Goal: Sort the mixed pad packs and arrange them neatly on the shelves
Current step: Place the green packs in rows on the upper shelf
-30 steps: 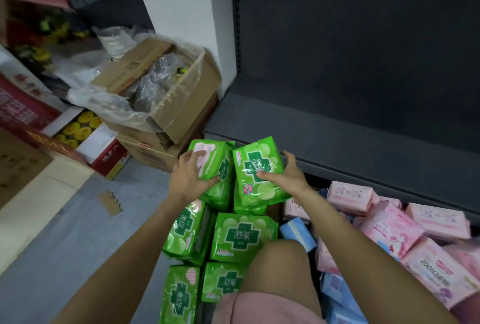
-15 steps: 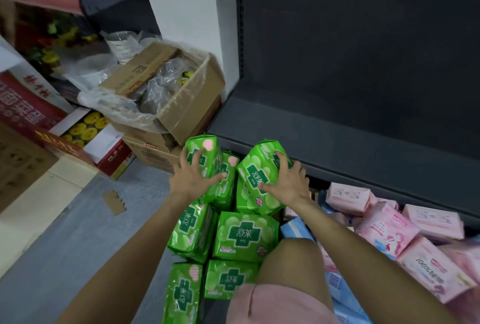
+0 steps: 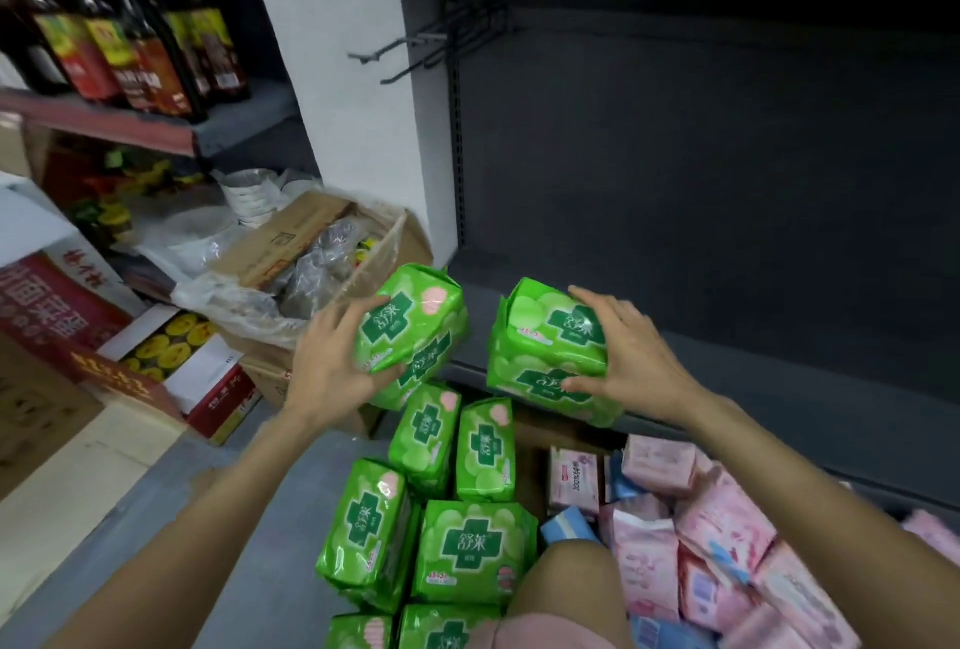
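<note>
Left hand [image 3: 332, 362] grips green packs [image 3: 413, 331] marked 舒莱; right hand [image 3: 631, 354] clasps a green stack [image 3: 550, 352] at three o'clock of them, over the shelf [image 3: 727, 362] lip.

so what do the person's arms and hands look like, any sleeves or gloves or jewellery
Both arms are bare as far up as the view shows, with no sleeves in sight. The left hand and right hand wear no gloves, and no rings, watch or bracelets show. The only clothing visible is pink fabric at the lap.
</note>
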`<action>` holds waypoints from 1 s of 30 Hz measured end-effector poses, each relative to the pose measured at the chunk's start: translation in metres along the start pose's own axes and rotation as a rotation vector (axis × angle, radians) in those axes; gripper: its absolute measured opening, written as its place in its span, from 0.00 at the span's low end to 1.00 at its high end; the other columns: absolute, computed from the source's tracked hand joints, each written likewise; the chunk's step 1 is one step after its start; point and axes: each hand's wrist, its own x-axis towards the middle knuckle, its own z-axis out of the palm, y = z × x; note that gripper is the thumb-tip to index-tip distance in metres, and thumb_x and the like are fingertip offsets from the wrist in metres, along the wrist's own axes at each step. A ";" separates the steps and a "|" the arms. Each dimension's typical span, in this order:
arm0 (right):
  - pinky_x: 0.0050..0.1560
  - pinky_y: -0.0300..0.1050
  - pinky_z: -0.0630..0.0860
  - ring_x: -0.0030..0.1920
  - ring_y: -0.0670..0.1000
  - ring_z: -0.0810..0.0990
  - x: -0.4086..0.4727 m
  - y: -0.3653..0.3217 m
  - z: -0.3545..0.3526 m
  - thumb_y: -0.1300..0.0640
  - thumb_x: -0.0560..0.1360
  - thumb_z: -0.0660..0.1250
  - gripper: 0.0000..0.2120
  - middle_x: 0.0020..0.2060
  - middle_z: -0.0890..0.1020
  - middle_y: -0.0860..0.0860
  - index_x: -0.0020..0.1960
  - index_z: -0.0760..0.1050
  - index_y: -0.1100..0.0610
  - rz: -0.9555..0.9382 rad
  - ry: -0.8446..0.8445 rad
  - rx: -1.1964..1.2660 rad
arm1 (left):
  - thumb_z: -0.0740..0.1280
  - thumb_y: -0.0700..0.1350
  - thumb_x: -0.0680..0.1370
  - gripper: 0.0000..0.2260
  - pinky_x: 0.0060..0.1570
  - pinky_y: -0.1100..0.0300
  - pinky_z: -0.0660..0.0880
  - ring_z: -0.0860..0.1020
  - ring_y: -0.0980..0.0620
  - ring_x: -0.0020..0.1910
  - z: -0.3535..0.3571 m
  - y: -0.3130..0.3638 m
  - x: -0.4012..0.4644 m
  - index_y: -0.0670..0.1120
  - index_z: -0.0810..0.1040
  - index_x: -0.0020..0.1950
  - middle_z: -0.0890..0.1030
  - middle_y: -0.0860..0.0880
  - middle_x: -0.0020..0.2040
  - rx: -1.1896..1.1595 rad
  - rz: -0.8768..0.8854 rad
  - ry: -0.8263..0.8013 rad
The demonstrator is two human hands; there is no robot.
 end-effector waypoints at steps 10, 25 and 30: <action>0.58 0.43 0.72 0.64 0.45 0.63 -0.009 -0.016 -0.174 0.43 0.61 0.78 0.46 0.67 0.64 0.33 0.73 0.58 0.43 -0.266 0.305 -0.237 | 0.69 0.53 0.69 0.26 0.63 0.48 0.68 0.70 0.43 0.63 -0.122 0.122 0.136 0.48 0.71 0.66 0.72 0.44 0.65 0.019 0.637 0.392; 0.54 0.48 0.74 0.63 0.49 0.65 0.042 -0.055 -0.322 0.45 0.63 0.78 0.43 0.65 0.66 0.46 0.73 0.62 0.44 -0.332 0.693 -0.391 | 0.72 0.42 0.73 0.28 0.72 0.47 0.58 0.57 0.44 0.76 -0.182 0.244 0.313 0.49 0.69 0.72 0.62 0.46 0.76 0.084 0.795 0.354; 0.56 0.51 0.72 0.61 0.53 0.68 0.073 -0.062 -0.354 0.46 0.63 0.78 0.42 0.68 0.66 0.44 0.72 0.62 0.42 -0.213 0.654 -0.485 | 0.72 0.43 0.74 0.24 0.74 0.47 0.53 0.52 0.40 0.76 -0.171 0.246 0.346 0.50 0.73 0.69 0.55 0.44 0.77 -0.066 0.650 0.398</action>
